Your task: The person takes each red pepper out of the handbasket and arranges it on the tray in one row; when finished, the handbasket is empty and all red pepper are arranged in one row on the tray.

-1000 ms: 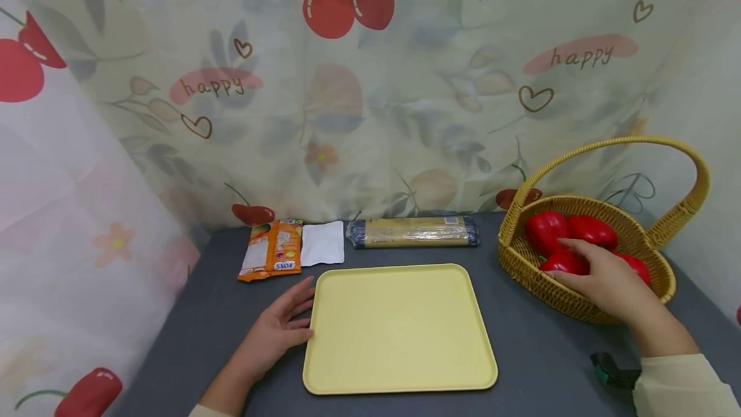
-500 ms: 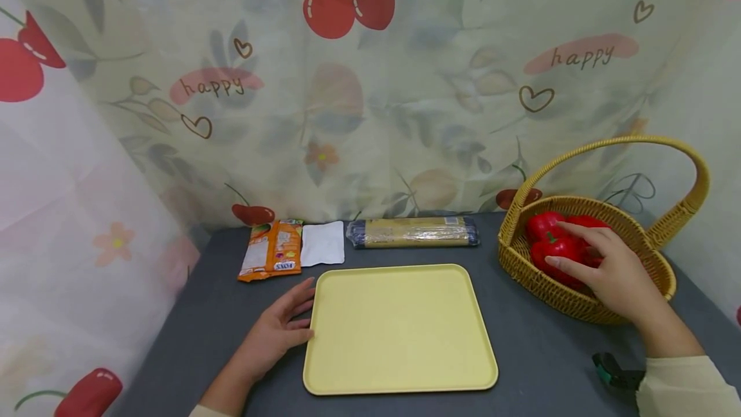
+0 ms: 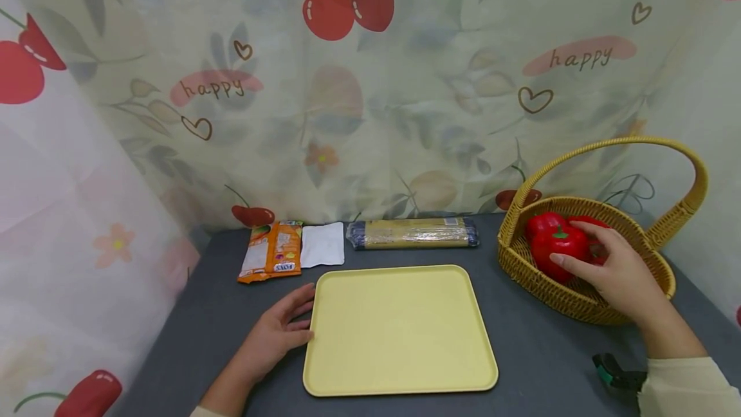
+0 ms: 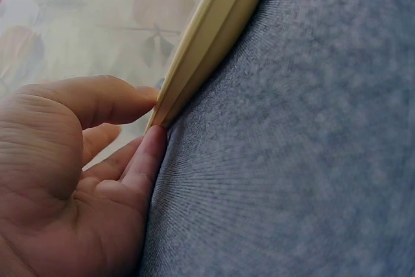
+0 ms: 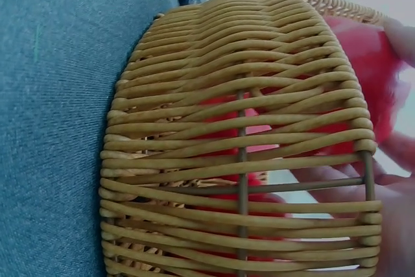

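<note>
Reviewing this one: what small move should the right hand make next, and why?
Probably raise the red pepper straight up before moving sideways. The right hand grips it with fingers and thumb, another pepper sits close behind, and the wall of the basket stands between it and the yellow tray, whose edge the left hand touches.

Wears a pale cream right sleeve (image 3: 684,386), plain, lightly creased, ending in a nearly straight edge above the wrist. Shows only a sliver of pale left sleeve (image 3: 206,412), cut off by the lower border of the head view. Has, just beside the right sleeve's edge, a small, angular black-and-green fitting (image 3: 621,378), attachment unclear. Leaves left hand (image 4: 71,189) and right hand (image 3: 622,278) bare.
</note>
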`<state>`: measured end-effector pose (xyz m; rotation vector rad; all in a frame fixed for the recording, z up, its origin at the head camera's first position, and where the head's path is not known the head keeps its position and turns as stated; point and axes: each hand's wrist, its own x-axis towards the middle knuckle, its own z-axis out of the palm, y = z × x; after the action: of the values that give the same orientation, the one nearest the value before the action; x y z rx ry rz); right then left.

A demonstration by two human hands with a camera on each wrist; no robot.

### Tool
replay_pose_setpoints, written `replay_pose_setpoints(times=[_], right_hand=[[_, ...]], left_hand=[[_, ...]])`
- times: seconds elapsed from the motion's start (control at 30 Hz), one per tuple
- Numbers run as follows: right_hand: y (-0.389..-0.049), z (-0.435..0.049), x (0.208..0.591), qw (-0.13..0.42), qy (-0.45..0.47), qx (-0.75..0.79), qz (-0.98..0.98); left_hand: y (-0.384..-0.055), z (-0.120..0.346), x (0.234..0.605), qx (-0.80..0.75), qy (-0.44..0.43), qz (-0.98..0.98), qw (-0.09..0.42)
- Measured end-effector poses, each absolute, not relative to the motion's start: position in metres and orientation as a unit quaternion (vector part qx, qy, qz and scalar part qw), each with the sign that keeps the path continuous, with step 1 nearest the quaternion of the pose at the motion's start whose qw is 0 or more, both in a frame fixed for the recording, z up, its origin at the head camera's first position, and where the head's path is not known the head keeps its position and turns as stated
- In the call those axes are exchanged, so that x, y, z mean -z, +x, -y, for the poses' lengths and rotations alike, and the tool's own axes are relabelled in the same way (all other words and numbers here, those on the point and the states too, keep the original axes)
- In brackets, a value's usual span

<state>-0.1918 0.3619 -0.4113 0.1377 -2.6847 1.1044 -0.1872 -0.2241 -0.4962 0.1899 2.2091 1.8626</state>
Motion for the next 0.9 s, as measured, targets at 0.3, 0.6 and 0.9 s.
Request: replay_pose_setpoints(times=[0.3, 0.6, 0.9], right_hand=[[-0.186, -0.356, 0.404, 0.126, 0.058, -0.420, 0.897], [-0.180, -0.347, 0.397, 0.155, 0.078, -0.422, 0.890], [-0.174, -0.327, 0.391, 0.174, 0.119, -0.466, 0.859]], left_hand=[[-0.187, 0.222, 0.494, -0.639, 0.046, -0.758, 0.123], [-0.187, 0.222, 0.494, -0.637, 0.045, -0.759, 0.124], [-0.187, 0.223, 0.494, -0.645, 0.050, -0.752, 0.127]])
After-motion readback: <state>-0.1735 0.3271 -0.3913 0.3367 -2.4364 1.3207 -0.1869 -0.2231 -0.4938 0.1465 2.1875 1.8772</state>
